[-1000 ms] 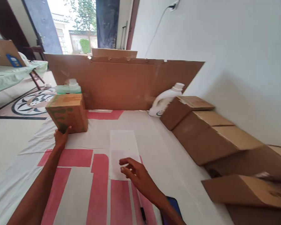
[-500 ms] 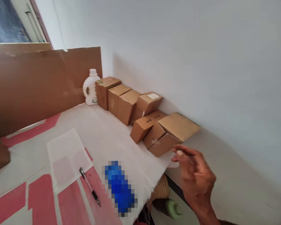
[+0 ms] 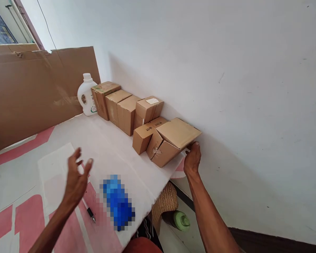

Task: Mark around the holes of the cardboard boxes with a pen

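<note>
My right hand (image 3: 193, 158) is at the right end of the nearest cardboard box (image 3: 166, 153), just below its top flap. Its visible fingers are stretched up along that end; some are hidden, and I cannot tell how firmly they touch. This box rests on the table beside a smaller printed carton (image 3: 142, 138). Over the white sheet of paper (image 3: 52, 165), my left hand (image 3: 77, 177) is raised with fingers apart and nothing in it. Partly behind my left forearm lies a black-and-clear pen (image 3: 89, 212). A pixelated blue object (image 3: 118, 203) lies to its right.
Several more cardboard boxes (image 3: 126, 109) line the wall, ending at a white jug (image 3: 88, 96). A large cardboard panel (image 3: 42, 84) stands along the back. Below the table's right edge are a woven straw item (image 3: 165, 202) and a green-lidded bottle (image 3: 181, 220).
My right hand has moved forward to the nearest box's right end. My left hand has come into view over the paper. The view has shifted, while the boxes stay in place.
</note>
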`<state>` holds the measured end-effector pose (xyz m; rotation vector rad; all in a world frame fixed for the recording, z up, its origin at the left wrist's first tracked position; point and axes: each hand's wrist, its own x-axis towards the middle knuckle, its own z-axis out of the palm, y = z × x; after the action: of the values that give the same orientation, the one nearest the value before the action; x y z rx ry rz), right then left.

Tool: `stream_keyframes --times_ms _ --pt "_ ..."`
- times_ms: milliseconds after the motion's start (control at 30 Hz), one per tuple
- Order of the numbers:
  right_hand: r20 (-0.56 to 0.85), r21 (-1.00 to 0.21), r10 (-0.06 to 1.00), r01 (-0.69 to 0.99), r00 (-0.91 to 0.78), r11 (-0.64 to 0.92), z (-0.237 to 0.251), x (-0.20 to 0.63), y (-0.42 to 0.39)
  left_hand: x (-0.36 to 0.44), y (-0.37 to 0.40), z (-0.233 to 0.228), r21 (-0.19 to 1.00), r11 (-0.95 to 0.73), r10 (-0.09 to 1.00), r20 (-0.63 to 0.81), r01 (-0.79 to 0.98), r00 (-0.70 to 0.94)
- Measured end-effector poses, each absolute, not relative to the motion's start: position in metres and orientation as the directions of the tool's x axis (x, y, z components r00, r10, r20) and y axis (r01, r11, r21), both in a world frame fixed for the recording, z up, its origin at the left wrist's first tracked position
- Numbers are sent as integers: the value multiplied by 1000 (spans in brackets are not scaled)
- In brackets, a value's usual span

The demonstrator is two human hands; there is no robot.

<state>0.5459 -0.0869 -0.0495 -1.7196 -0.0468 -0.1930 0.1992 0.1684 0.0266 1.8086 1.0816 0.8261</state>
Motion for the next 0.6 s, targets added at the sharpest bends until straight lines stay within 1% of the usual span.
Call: stream_keyframes --times_ms 67,133,200,267,433,500,600 --pt "96 -989 -55 89 994 -115 -53 551 -79 233 137 22 930 -268 829 89 251 552" --pt "60 -995 -27 58 998 -80 -54 550 -76 264 111 16 957 -221 733 37 187 679" --pt "45 -997 -7 44 999 -57 -54 543 -79 291 94 9 972 -115 626 -90 205 775" --pt "37 -999 14 38 999 -38 -54 529 -85 315 84 4 967 -60 560 -174 249 810" --pt "35 -999 59 35 998 3 -50 479 -100 350 62 2 953 -29 466 -255 303 847" --pt "37 -999 82 35 996 29 -50 458 -100 351 54 6 952 -36 449 -257 304 856" --pt "41 -997 102 34 994 70 -53 429 -98 339 48 16 960 -62 446 -220 275 867"
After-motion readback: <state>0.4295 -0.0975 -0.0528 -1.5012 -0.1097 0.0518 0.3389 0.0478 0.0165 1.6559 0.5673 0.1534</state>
